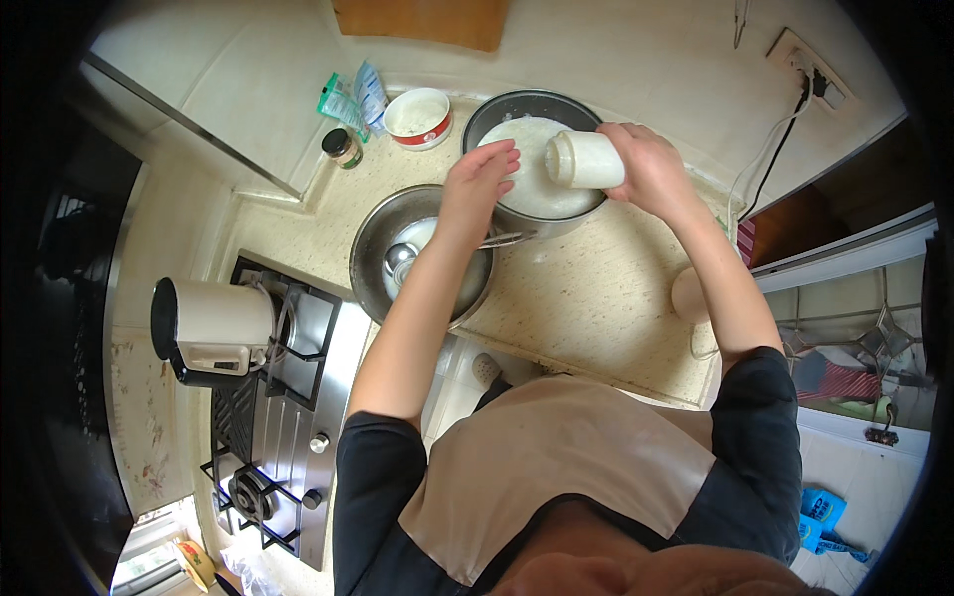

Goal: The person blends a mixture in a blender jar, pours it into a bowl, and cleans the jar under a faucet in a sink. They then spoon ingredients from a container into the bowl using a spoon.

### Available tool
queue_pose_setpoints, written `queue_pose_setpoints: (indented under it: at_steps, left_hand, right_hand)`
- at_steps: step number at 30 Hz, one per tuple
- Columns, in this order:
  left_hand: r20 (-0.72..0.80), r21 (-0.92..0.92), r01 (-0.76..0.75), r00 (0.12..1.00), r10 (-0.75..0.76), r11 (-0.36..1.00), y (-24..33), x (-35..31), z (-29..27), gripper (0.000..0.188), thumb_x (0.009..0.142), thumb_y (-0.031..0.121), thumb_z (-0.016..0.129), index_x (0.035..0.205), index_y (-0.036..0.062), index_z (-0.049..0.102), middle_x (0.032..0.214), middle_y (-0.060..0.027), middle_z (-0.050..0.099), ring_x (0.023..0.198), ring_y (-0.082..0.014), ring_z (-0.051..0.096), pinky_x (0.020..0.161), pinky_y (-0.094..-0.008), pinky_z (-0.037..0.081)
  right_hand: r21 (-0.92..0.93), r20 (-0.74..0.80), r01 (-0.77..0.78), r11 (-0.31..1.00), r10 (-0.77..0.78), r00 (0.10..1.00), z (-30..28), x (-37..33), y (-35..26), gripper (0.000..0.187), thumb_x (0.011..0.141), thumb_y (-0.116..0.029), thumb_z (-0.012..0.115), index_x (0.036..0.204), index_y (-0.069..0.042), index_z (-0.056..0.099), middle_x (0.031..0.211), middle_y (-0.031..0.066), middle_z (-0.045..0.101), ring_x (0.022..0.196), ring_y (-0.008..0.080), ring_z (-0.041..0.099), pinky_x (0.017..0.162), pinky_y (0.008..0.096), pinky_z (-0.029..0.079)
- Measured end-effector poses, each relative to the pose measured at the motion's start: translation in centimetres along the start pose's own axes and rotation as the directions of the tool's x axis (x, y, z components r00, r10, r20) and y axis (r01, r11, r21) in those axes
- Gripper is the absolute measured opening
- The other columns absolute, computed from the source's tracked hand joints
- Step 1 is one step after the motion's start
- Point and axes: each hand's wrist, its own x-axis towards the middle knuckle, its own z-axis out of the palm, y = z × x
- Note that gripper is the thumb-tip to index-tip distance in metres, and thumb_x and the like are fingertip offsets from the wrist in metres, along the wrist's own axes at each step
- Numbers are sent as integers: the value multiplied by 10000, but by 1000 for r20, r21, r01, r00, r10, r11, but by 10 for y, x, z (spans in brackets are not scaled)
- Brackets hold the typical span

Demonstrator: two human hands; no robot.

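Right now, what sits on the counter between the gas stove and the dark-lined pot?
A steel bowl with a ladle in it, as the head view shows.

head view | wide fisheye | from the wearer's head | facing down | counter near

A dark top has short, loose sleeves; over it lies a smooth, faintly shiny tan apron. One pale shoe shows small dark dots.

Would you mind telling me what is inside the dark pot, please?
A white substance shows inside the dark pot; it hides the bottom, while the white container and left hand cover other parts.
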Motion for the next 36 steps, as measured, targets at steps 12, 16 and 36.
queue_pose_setpoints:
  at_steps: [12,16,36]
  left_hand:
    - [131,-536,339,938,-321,773,-74,80,29,393,990,114,453,1352,-34,414,1376,-190,473,1235,-324,508,1003,-476,452]
    - [58,-513,324,937,-344,795,-83,89,27,382,973,98,495,1313,-70,451,1316,-201,502,1162,-332,555,958,-494,472]
    - [-117,339,50,993,-11,940,-97,108,-5,401,825,50,607,1209,-63,569,983,-151,680,937,-266,647,821,-355,498]
  right_hand:
    - [-487,153,224,844,-170,973,-7,46,17,485,539,-70,802,970,-99,583,894,72,634,902,269,622,754,396,505]
    - [-502,191,256,826,-183,964,-12,56,12,389,594,-71,773,938,-96,592,875,80,632,893,262,623,747,390,501]
    - [-652,125,391,649,-417,900,-19,83,4,123,737,-151,646,857,-126,627,801,47,637,828,223,629,711,367,486]
